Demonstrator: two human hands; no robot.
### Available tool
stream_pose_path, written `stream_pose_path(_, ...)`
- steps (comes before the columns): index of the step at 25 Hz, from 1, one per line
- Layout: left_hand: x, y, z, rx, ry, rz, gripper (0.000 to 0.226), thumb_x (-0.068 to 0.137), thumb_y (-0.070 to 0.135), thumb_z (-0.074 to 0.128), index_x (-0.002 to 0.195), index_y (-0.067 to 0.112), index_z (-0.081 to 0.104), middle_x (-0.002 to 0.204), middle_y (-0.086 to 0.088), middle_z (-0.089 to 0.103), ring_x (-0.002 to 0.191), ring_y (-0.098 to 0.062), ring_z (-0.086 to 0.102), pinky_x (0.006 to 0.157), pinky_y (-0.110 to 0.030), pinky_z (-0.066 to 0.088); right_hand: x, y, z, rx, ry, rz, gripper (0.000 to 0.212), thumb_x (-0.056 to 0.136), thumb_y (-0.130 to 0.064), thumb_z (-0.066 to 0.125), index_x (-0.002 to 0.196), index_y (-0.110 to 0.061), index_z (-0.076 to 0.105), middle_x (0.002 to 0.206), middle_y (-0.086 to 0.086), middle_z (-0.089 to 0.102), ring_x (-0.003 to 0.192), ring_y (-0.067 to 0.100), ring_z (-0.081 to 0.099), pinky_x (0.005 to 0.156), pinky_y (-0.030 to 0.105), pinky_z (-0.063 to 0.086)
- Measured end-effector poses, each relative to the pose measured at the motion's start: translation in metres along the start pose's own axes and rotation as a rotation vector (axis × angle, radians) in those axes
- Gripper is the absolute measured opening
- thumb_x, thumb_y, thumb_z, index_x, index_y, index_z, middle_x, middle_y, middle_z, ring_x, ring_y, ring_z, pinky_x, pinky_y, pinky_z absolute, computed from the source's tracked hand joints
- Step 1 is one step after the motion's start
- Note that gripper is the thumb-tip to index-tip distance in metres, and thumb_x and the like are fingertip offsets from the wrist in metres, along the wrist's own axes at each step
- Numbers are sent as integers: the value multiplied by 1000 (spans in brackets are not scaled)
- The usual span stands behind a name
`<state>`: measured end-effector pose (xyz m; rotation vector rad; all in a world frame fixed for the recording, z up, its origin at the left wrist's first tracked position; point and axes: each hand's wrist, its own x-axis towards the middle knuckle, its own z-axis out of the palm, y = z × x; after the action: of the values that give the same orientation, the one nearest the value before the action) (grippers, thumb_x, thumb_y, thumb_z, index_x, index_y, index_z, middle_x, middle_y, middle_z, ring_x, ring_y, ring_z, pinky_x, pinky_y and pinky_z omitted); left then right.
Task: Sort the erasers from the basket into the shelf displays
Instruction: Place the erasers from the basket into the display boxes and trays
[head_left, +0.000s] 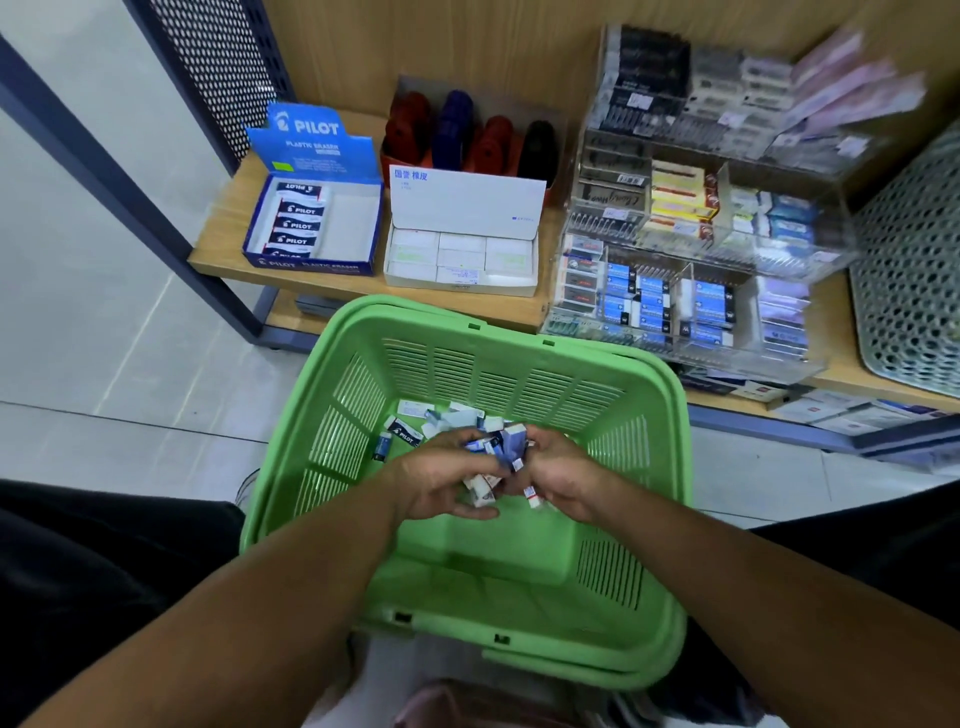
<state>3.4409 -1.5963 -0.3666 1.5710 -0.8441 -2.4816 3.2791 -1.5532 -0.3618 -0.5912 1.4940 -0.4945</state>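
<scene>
A green plastic basket (519, 358) stands on the floor in front of the low shelf. Loose erasers (415, 423) in white and blue sleeves lie at its far end. Both my hands are inside the basket, cupped together round a bunch of erasers (496, 449). My left hand (441, 480) grips the pile from the left, fingers curled under it. My right hand (558, 478) holds it from the right. On the shelf a blue Pilot display box (317, 218) is half filled on its left side. Beside it a white display box (462, 249) holds white erasers.
A clear acrylic tiered display (691, 260) with several eraser compartments stands at the right of the wooden shelf (228, 249). Red, blue and black items (467, 137) stand in a tray behind the white box. A grey perforated bin (914, 275) sits at far right. Tiled floor lies to the left.
</scene>
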Motion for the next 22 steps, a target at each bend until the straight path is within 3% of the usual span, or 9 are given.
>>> stream_pose_path(3, -4, 17, 14, -69, 27, 7, 54, 77, 32, 84, 121, 10, 62, 103, -12, 75, 87, -27, 73, 77, -45, 60, -13, -18, -9, -204, -44, -107, 56, 73, 20, 66, 118, -14, 64, 110, 9, 73, 107, 31, 68, 95, 46, 54)
stream_pose_path(5, -7, 27, 25, -98, 111, 42, 59, 73, 41, 84, 117, 8, 62, 99, -13, 75, 82, -27, 73, 73, -42, 60, -26, -34, -10, -327, -80, -161, 51, 75, 15, 68, 118, -13, 62, 114, 7, 71, 106, 24, 68, 95, 40, 55)
stream_pose_path(8, -19, 41, 34, -120, 122, 85, 45, 80, 30, 82, 114, 6, 65, 105, -15, 74, 87, -26, 71, 67, -37, 60, -44, -52, -19, -308, -92, -208, 51, 76, 17, 69, 119, -8, 65, 113, 5, 72, 96, 18, 70, 78, 25, 57)
stream_pose_path(10, -32, 52, 33, -93, 115, 112, 30, 86, 17, 76, 111, 6, 67, 105, -15, 72, 89, -24, 69, 66, -34, 60, -54, -62, -30, -172, -138, -173, 60, 76, 23, 65, 124, -13, 65, 114, -3, 71, 88, 19, 71, 72, 25, 53)
stream_pose_path(13, -55, 70, 33, -36, 100, 138, 23, 87, 10, 72, 108, 3, 67, 99, -17, 73, 87, -27, 71, 69, -35, 60, -69, -75, -42, -81, -208, -174, 72, 75, 26, 64, 132, -18, 59, 127, 2, 63, 82, 21, 73, 74, 30, 59)
stream_pose_path(15, -70, 82, 36, 9, 78, 152, 22, 90, 11, 68, 110, 2, 66, 99, -19, 73, 90, -31, 71, 72, -38, 61, -78, -87, -46, -164, -218, -244, 72, 72, 19, 74, 128, -24, 60, 128, 13, 61, 94, 24, 71, 86, 36, 58)
stream_pose_path(18, -91, 99, 41, 41, 40, 190, 23, 90, 13, 68, 110, 1, 65, 102, -20, 71, 90, -31, 70, 69, -37, 61, -92, -106, -49, -313, -163, -356, 65, 69, 2, 85, 120, -31, 61, 124, 11, 61, 105, 17, 61, 95, 38, 54)
stream_pose_path(20, -103, 114, 46, 59, 20, 228, 21, 90, 12, 68, 108, 2, 66, 99, -17, 69, 87, -27, 69, 68, -35, 60, -103, -119, -53, -375, -112, -460, 55, 72, -6, 86, 117, -29, 63, 115, 2, 66, 95, 7, 60, 89, 31, 55)
stream_pose_path(22, -112, 132, 49, 101, 27, 275, 18, 91, 11, 67, 107, 5, 68, 100, -14, 68, 87, -23, 67, 68, -33, 60, -114, -134, -60, -317, -78, -527, 39, 79, -8, 81, 112, -20, 64, 99, 8, 68, 83, 14, 61, 77, 26, 51)
